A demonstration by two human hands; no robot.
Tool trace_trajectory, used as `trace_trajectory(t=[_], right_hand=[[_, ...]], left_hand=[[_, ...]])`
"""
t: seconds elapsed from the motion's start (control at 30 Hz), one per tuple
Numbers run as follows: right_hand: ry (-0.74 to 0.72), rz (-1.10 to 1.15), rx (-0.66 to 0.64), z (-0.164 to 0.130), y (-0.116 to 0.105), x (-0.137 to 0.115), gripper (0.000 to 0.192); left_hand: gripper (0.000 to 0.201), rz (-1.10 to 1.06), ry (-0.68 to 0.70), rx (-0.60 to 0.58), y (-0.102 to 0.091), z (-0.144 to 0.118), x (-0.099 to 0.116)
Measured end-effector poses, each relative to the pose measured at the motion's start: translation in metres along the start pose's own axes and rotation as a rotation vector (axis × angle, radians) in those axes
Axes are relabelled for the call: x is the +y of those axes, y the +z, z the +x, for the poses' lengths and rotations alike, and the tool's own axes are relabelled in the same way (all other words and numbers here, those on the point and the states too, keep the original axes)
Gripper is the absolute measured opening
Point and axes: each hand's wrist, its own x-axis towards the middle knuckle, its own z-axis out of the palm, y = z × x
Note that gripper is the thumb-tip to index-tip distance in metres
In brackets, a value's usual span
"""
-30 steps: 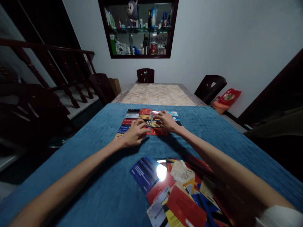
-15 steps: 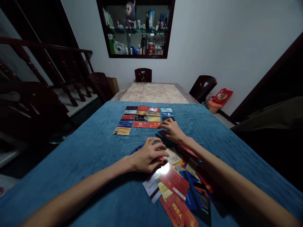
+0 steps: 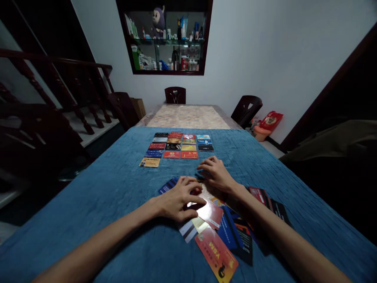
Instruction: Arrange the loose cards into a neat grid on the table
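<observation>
A loose heap of overlapping plastic cards lies on a blue cloth in front of me. My left hand (image 3: pixel 179 199) rests over the heap's left side, its fingers bent and apart, close to a shiny pale red card (image 3: pixel 212 214). At the far edge of the heap hovers my right hand (image 3: pixel 217 173), fingers curved and spread, with nothing visible in them. Near me lie an orange-red card (image 3: pixel 216 253) marked YSM and a blue card (image 3: pixel 228 232). Beyond my hands, cards sit in neat columns, among them a red card (image 3: pixel 190 155), a black card (image 3: pixel 206 148) and a tan card (image 3: pixel 150 162).
The blue cloth (image 3: pixel 118 196) covers the near part of a long table, whose patterned top (image 3: pixel 185 116) shows beyond. Dark chairs (image 3: pixel 246 110) stand around it. Dark red cards (image 3: pixel 259 195) lie right of my right forearm, and blue cards (image 3: pixel 167 185) beside my left hand.
My right hand has drawn back from the columns to the heap, uncovering the red and black cards there. My left hand has shifted slightly left and nearer. The view has also shifted a little.
</observation>
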Motion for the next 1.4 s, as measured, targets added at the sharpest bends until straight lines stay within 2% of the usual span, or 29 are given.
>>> trace_trajectory(t=[0.2,0.3,0.5,0.87,1.1,1.3,1.4], right_hand=[[-0.042,0.006,0.025,-0.011,0.002,-0.002,0.023],[-0.061,0.009,0.035,-0.014,0.003,-0.005,0.022],[-0.106,0.037,-0.033,-0.015,-0.001,-0.014,0.022],[-0.179,0.159,-0.137,-0.017,-0.014,-0.026,0.039],[-0.212,0.164,-0.158,-0.018,-0.013,-0.027,0.036],[-0.171,0.202,-0.131,-0.016,-0.01,-0.025,0.025],[-0.154,0.216,-0.096,-0.016,-0.004,-0.019,0.025]], left_hand=[[0.035,0.023,-0.067,0.046,-0.007,-0.009,-0.012],[0.028,0.043,-0.085,0.046,-0.009,-0.011,-0.018],[0.02,0.089,-0.124,0.056,-0.009,-0.014,-0.025],[0.021,0.189,-0.045,0.087,-0.007,-0.015,-0.029],[0.023,0.208,-0.015,0.153,-0.004,-0.016,-0.034],[0.029,0.098,-0.109,0.232,-0.004,-0.017,-0.04],[0.03,0.04,-0.186,0.294,-0.003,-0.017,-0.044]])
